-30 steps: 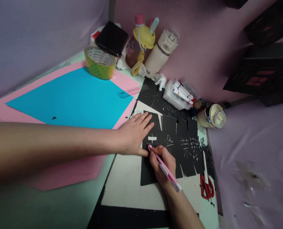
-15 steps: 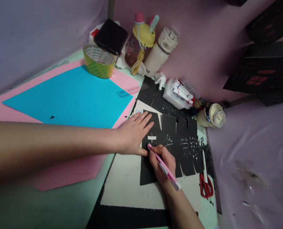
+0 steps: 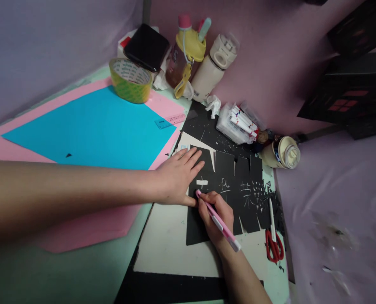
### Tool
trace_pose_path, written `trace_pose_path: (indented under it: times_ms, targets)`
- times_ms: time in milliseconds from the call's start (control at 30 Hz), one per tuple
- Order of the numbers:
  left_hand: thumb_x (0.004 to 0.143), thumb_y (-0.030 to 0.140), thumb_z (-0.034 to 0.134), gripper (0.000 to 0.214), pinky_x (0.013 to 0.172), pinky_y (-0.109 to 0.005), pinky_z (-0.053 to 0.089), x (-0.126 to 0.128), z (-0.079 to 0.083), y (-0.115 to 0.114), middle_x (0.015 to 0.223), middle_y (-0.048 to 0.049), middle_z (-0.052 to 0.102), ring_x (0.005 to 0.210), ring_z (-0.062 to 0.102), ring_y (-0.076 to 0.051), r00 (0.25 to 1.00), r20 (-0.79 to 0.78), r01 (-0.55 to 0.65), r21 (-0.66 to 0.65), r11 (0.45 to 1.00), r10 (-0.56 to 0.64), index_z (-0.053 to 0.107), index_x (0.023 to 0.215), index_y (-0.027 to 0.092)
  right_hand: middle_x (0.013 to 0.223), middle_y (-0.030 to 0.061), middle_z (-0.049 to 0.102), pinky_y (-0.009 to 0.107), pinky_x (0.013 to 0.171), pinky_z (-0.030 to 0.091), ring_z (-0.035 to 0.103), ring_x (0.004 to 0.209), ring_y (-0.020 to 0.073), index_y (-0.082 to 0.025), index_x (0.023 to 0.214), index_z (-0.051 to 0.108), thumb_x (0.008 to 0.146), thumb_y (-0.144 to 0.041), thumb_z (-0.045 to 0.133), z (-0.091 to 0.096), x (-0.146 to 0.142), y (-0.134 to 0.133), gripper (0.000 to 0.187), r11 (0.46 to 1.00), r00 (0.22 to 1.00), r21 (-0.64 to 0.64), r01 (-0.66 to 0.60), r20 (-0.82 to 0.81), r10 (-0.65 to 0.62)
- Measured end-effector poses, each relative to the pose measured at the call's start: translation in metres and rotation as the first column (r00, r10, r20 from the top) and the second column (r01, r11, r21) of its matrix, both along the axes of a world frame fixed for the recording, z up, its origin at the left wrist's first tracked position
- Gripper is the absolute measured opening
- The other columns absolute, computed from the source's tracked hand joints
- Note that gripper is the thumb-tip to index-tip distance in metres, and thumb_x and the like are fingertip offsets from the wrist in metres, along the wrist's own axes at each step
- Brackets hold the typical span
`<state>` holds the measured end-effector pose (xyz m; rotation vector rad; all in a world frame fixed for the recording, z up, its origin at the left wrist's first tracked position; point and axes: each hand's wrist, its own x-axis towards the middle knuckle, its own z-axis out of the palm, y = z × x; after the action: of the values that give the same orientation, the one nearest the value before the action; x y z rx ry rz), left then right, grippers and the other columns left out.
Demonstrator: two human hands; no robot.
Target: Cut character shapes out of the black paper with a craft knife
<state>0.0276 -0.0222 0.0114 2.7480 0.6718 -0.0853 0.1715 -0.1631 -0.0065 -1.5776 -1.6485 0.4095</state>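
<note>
My left hand (image 3: pixel 177 177) lies flat with fingers stretched out on the left end of a black paper strip (image 3: pixel 238 190) that has characters cut through it. My right hand (image 3: pixel 215 215) is closed around a pink craft knife (image 3: pixel 217 221), its tip touching the black paper just beside my left thumb. A white cut-out bar shows right above the tip. The black paper rests on a cream cutting board (image 3: pixel 169 249).
Blue paper (image 3: pixel 89 131) lies on pink paper (image 3: pixel 96 228) at left. A tape roll (image 3: pixel 131 86), a black case (image 3: pixel 147 47), two bottles (image 3: pixel 203 59), a marker box (image 3: pixel 236 124) and a glue jar (image 3: pixel 281 154) line the back. Red scissors (image 3: pixel 274 245) and a white pen (image 3: pixel 271 215) lie right.
</note>
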Motion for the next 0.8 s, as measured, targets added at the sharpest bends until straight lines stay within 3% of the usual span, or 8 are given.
trace_pose_path:
  times_ms: [367,433,533,600,700,800]
  targets:
    - [0.077,0.077,0.049,0.107,0.121,-0.049,0.005,-0.001,0.000,0.001,0.162,-0.0177,0.003,0.151,-0.002,-0.035,1.000,0.009,-0.003,0.000,1.000,0.003,0.024,0.155,0.008,0.074,-0.0001,0.064,0.025,0.061,0.050,0.061,0.064,0.0129,-0.021,0.082,0.060,0.088,-0.014,0.060,0.002,-0.002,0.000,0.009,1.000,0.999,-0.013,0.020,-0.028,-0.020]
    - [0.075,0.080,0.048,0.109,0.121,-0.049,0.006,-0.001,0.001,0.000,0.162,-0.0177,0.004,0.151,-0.002,-0.035,1.000,0.012,-0.006,0.010,1.000,0.006,0.024,0.155,0.009,0.073,-0.0004,0.065,0.024,0.060,0.050,0.062,0.064,0.0124,-0.021,0.082,0.061,0.088,-0.015,0.061,0.005,-0.002,-0.001,0.009,0.997,0.991,0.012,0.073,-0.114,-0.071]
    - [0.074,0.084,0.047,0.113,0.121,-0.049,0.006,-0.001,0.000,-0.001,0.162,-0.0187,0.003,0.151,-0.002,-0.035,1.000,0.011,-0.007,0.023,1.000,0.007,0.024,0.155,0.009,0.079,0.0012,0.069,0.023,0.059,0.052,0.065,0.066,0.0132,-0.021,0.091,0.064,0.086,-0.020,0.066,0.016,0.003,-0.003,0.006,0.966,0.943,0.023,0.259,-0.221,-0.248]
    - [0.075,0.085,0.047,0.113,0.121,-0.050,0.006,-0.001,-0.001,-0.001,0.162,-0.0194,0.001,0.151,-0.002,-0.036,1.000,0.010,-0.005,0.024,1.000,0.005,0.023,0.155,0.009,0.075,0.0004,0.070,0.022,0.054,0.052,0.066,0.062,0.0133,-0.020,0.097,0.065,0.083,-0.024,0.071,0.026,0.012,-0.005,0.016,0.945,0.911,-0.034,0.326,-0.257,-0.324]
    - [0.074,0.086,0.046,0.114,0.121,-0.050,0.005,-0.001,-0.003,-0.001,0.162,-0.0193,0.001,0.151,-0.003,-0.036,1.000,0.014,-0.008,0.018,1.000,0.008,0.023,0.155,0.009,0.060,-0.0017,0.066,0.021,0.049,0.049,0.062,0.052,0.0123,-0.019,0.081,0.066,0.081,-0.028,0.073,0.041,0.028,-0.003,0.011,0.942,0.917,-0.221,0.251,-0.257,-0.305]
    - [0.073,0.086,0.047,0.115,0.121,-0.050,0.005,0.000,-0.004,0.000,0.162,-0.0193,0.001,0.151,-0.004,-0.036,1.000,0.025,-0.009,0.015,1.000,0.008,0.023,0.155,0.009,0.064,-0.0004,0.069,0.022,0.053,0.051,0.064,0.057,0.0134,-0.020,0.079,0.069,0.079,-0.028,0.075,0.046,0.038,0.002,0.010,0.943,0.929,-0.269,0.198,-0.255,-0.268]
